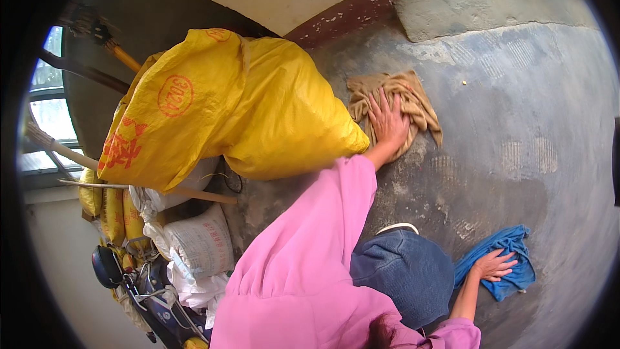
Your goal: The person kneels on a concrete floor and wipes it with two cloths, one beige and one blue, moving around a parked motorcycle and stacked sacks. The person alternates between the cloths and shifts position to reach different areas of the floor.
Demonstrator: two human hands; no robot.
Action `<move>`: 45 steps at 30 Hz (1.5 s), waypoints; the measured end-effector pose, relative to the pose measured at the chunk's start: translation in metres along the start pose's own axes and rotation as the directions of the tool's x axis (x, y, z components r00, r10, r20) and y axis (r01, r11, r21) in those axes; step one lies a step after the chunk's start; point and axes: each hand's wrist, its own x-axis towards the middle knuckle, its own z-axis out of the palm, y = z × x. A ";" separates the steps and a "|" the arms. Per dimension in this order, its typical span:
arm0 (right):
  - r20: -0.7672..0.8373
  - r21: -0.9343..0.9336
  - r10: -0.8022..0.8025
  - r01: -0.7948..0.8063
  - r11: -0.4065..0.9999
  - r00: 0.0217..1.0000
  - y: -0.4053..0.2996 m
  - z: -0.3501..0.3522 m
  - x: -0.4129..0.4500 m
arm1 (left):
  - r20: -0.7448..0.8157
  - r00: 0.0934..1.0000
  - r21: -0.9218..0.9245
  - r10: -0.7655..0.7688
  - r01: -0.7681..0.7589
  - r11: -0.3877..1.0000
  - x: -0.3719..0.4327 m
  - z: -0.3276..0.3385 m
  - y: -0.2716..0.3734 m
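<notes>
My left hand point(389, 123) lies flat with its fingers spread on a bunched brown cloth point(424, 106) on the concrete floor, beside the tip of a large yellow woven sack point(290, 106). Lower right, my right hand point(494, 265) rests palm down, fingers apart, on a crumpled blue cloth point(520, 283). Neither hand's fingers close round the cloth under it. Between my arms show a bent knee in blue denim point(402, 271) and the pale edge of a shoe point(398, 227). Pink sleeves cover most of both arms.
Long wooden handles point(77, 155) stick out by the yellow sack. Stacked yellow sacks point(114, 213), a white printed sack point(203, 240) and a parked two-wheeler point(160, 300) stand lower left. A raised concrete ledge point(484, 9) runs along the wall at the top. A small yellow bit point(464, 83) lies on the floor.
</notes>
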 end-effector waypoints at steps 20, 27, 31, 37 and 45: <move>-0.145 0.237 -0.070 0.103 0.966 0.987 0.008 -0.008 -0.006 | 0.199 0.978 0.110 -0.064 0.042 0.993 0.153 -0.006 0.080; -0.131 0.099 -0.052 0.065 0.993 0.990 0.003 -0.005 -0.003 | 0.296 0.597 -0.432 0.746 -0.613 0.662 -0.071 0.014 0.153; -0.110 0.058 -0.035 0.041 0.997 0.993 0.005 0.002 0.000 | -0.123 0.454 -0.358 0.882 -0.850 0.388 -0.149 0.017 0.087; -0.149 0.131 -0.026 0.046 0.990 0.988 0.005 0.005 0.000 | 0.179 0.937 0.113 0.302 -0.324 0.939 -0.075 -0.009 -0.013; -0.155 0.236 -0.070 0.106 0.966 0.985 0.008 -0.002 -0.006 | -0.006 0.972 0.109 -0.235 0.234 0.966 0.148 -0.013 0.011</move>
